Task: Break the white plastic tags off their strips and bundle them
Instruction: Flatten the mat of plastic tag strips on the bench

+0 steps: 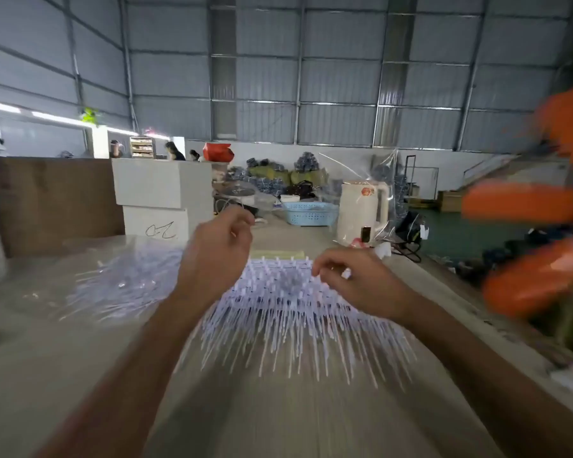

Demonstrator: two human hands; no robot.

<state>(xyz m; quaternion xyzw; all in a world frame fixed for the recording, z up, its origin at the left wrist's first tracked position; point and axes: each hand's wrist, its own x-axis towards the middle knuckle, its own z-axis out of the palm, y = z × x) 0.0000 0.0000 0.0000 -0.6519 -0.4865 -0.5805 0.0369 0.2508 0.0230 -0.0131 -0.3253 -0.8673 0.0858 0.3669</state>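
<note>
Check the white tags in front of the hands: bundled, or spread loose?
Spread loose. The white plastic tags fan out flat across the table, thin ends splayed toward the camera, with no band or tie visible.

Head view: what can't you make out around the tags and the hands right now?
- Left hand: fingers curled; whether they hold anything is lost to motion blur.
- Right hand: fingertips on the white tags; the grip is too blurred to read.
- Orange shape: smeared by motion, cut off by the right edge.
</note>
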